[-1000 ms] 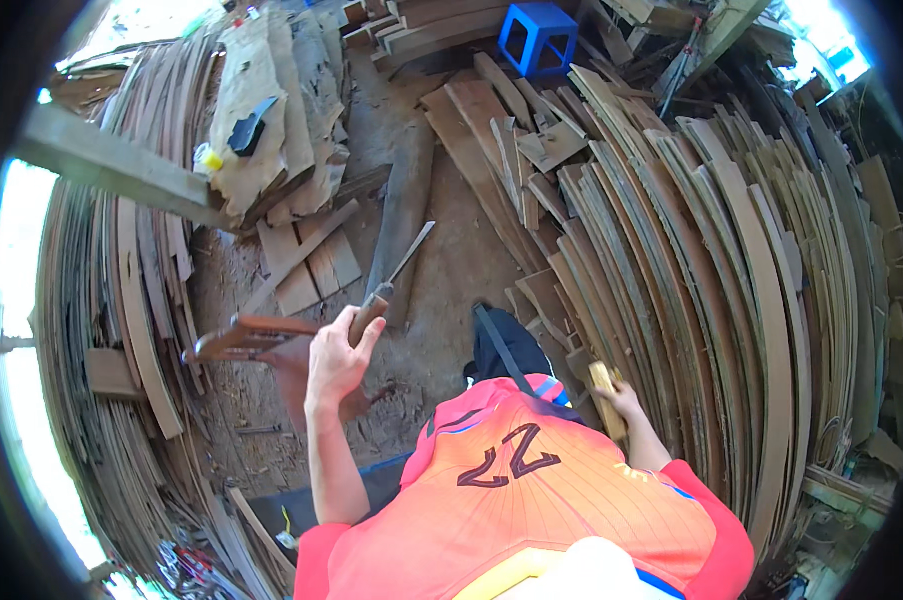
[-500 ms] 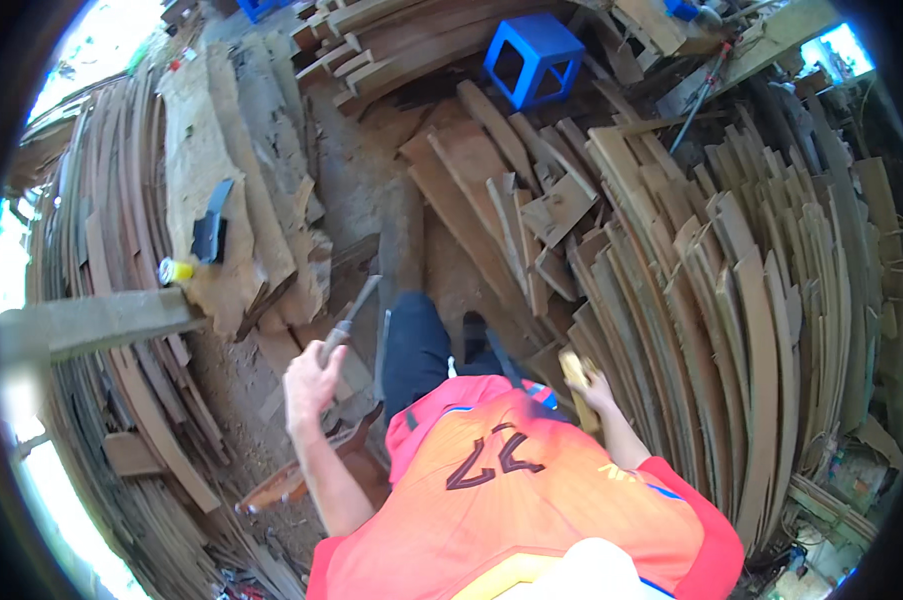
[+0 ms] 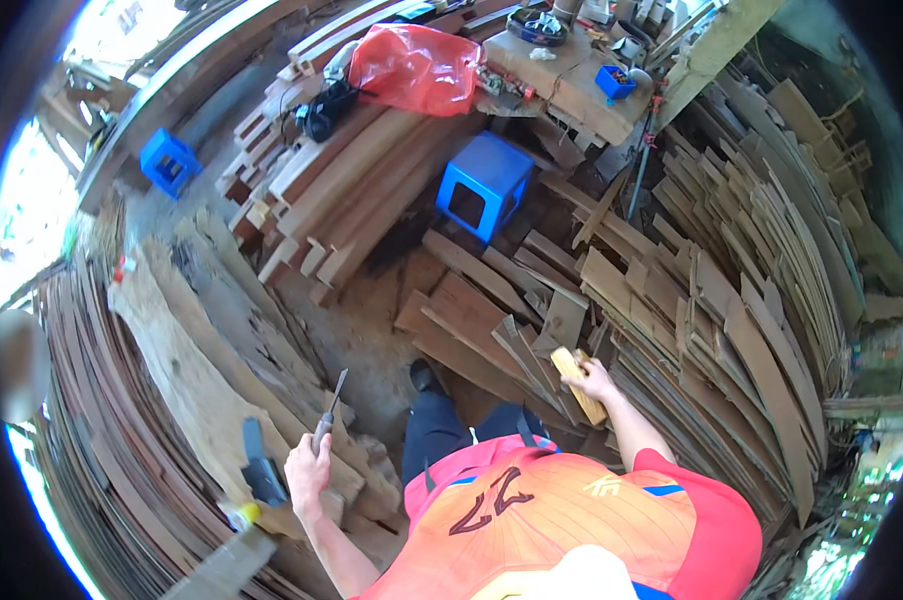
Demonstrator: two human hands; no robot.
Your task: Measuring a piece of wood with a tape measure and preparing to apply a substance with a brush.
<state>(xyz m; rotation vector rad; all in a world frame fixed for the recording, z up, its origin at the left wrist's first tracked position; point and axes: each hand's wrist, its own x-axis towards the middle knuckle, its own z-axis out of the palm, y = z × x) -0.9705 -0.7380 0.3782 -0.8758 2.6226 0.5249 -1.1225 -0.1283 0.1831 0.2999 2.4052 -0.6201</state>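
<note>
In my left hand is a chisel, gripped by its dark handle with the narrow metal blade pointing up and away from me. My closed right hand holds a pale yellow wooden block, tilted, out to my right. Both hands are apart, held in the air on either side of my body. A black holder-like object lies on a wide plank to the left of the chisel, with a yellow roll-shaped item beside it.
Stacked boards fill the right side, and long planks line the left. Ahead stands a blue stool beside a beam pile topped by red plastic. Beyond is a cluttered workbench; another blue stool stands far left.
My view has moved forward and tilted up, bringing the red plastic, workbench and second stool into sight. My legs have stepped. Both hands keep hold of the chisel and the wooden block.
</note>
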